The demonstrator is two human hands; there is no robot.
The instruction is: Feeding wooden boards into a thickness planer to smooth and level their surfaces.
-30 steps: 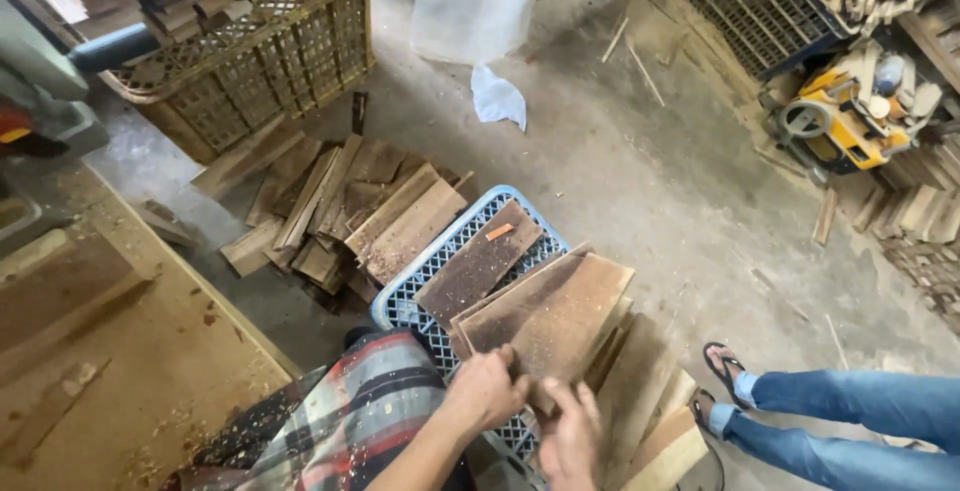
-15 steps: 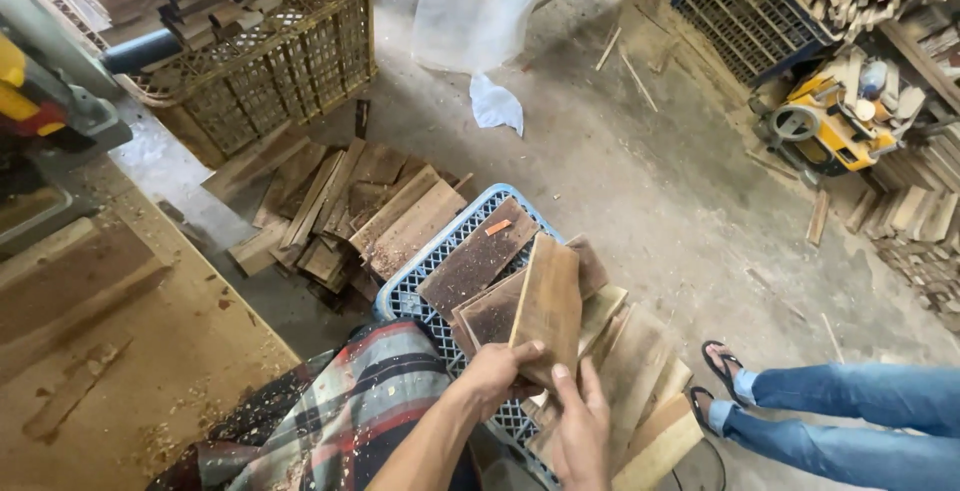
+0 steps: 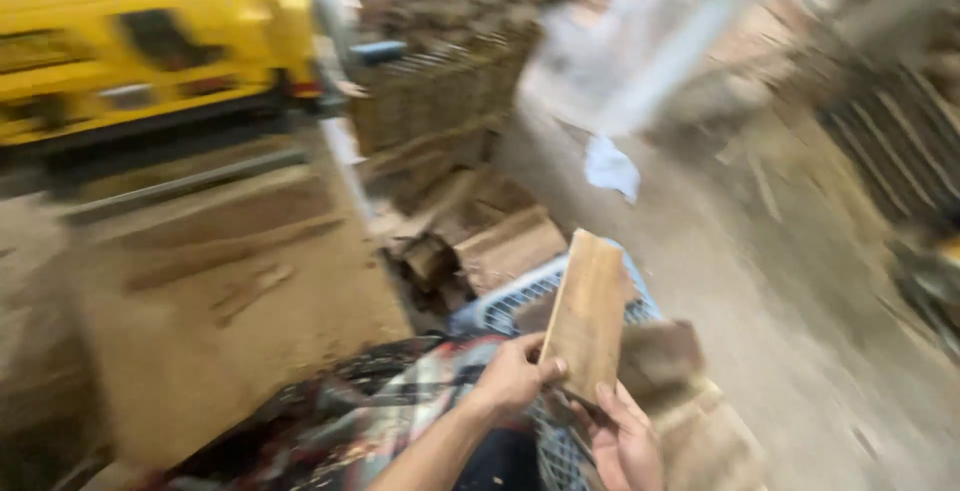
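Observation:
The view is motion-blurred. A light brown wooden board (image 3: 585,316) stands nearly upright above a blue plastic crate (image 3: 500,303). My left hand (image 3: 515,376) grips the board's lower left edge, thumb on its face. My right hand (image 3: 625,441) holds the bottom end from below. More boards (image 3: 690,421) lie in and beside the crate under my hands. My plaid-clad lap (image 3: 400,401) is just left of the crate.
A yellow machine (image 3: 150,41) sits at the top left on a dusty wooden bench (image 3: 200,291). A pile of boards (image 3: 500,236) lies on the floor past the crate, with a wire basket of wood (image 3: 440,101) behind. A white scrap (image 3: 610,166) lies on the concrete floor.
Both hands have lifted the board higher and more upright above the crate. The camera has swung left, bringing the yellow machine and bench into view.

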